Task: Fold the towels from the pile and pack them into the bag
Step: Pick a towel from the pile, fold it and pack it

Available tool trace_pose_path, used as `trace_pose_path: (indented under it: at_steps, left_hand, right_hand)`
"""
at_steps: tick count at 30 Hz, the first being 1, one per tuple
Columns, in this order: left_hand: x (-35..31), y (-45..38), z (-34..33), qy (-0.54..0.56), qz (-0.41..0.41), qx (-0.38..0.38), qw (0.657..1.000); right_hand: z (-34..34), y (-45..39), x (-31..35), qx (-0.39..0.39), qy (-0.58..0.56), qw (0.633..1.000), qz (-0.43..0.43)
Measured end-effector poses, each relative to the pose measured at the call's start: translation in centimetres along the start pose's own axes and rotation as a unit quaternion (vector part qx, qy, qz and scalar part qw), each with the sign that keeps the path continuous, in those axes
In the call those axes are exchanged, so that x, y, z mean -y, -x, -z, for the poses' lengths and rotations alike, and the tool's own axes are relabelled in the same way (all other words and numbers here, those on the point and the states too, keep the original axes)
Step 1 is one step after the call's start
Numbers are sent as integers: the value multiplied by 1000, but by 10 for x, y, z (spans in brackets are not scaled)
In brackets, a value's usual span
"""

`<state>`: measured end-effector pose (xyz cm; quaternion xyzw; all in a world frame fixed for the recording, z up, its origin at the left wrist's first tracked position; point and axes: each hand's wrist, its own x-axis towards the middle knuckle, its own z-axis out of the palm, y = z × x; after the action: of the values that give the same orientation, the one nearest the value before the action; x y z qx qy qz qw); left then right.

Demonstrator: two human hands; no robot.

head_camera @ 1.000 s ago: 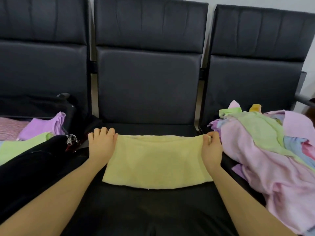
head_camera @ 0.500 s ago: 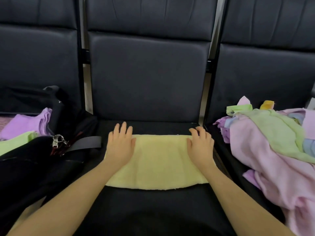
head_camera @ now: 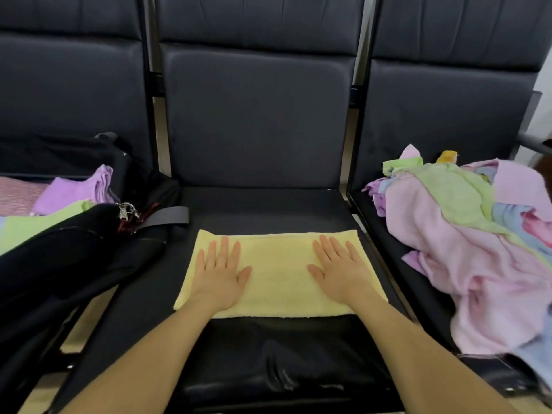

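2 hands lay flat, palms down, on a folded yellow towel (head_camera: 279,273): the left hand (head_camera: 219,274) on its left half and the right hand (head_camera: 340,271) on its right half, well apart from each other. On both, the fingers were straight and slightly spread, pressing the cloth and gripping nothing. The towel formed a wide rectangle on the middle seat (head_camera: 268,210) of a row of 3 dark padded chairs, its near edge running across the seat and its far edge short of the backrest.

To the left, a black bag (head_camera: 59,264) sat open on the left seat and spilled onto the middle one, a grey strap (head_camera: 167,218) and a metal clasp (head_camera: 127,210) at its near corner. Inside it showed a purple folded towel (head_camera: 77,191), a green one (head_camera: 33,228) and a pink patterned cloth (head_camera: 16,194).

To the right, the pile of unfolded towels (head_camera: 472,246) covered the right seat, mostly pale pink with green, blue, purple and a bit of orange showing.
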<state>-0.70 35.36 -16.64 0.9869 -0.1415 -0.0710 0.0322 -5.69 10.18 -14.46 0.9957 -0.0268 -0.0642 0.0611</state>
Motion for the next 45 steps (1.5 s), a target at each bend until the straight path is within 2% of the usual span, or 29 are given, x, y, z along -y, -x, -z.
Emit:
trace_pose_path:
  at_steps: [4,6,9,12,14,21,23,26,29,33,37,39,42,45]
  left_hand:
    - [-1,13,19,83,-1,45,996]
    - [1,15,30,115,21,1,993]
    - [11,22,32,54,54,-104,992]
    - [26,30,24,-54,111,-150,981]
    - [30,29,20,-67,119,-164,977]
    - [38,18,18,45,78,-175,980]
    - [41,19,22,101,58,-207,971]
    - [42,25,36,230,23,-255,939]
    - [46,26,52,230,-29,-309,922]
    - [53,32,68,218,-64,-331,916]
    - [46,38,71,226,-66,-346,908]
    - [35,36,70,217,-84,-341,911]
    - [11,34,68,206,-107,-331,914]
    - [-10,33,60,195,-102,-297,929]
  right_hand:
    - [10,15,11,2,-6,1000,-16]
    - [15,18,20,-13,-25,1000,-9]
    - [22,15,34,-34,-73,997,16]
    - [25,10,43,-35,-84,994,53]
    - [21,8,46,-29,-93,993,65]
    - [4,7,48,27,-95,992,84]
    - [3,6,51,29,-92,992,85]
    - [0,3,65,33,-96,992,78]
    - [0,-4,91,43,-133,988,69]
    - [2,-13,125,45,-210,974,77]
    - [13,-10,124,-5,-333,941,52]
    - [18,-3,112,-61,-311,948,11]
    - [21,9,86,-148,-184,970,-64]
    - [18,22,57,-163,-101,973,-132]
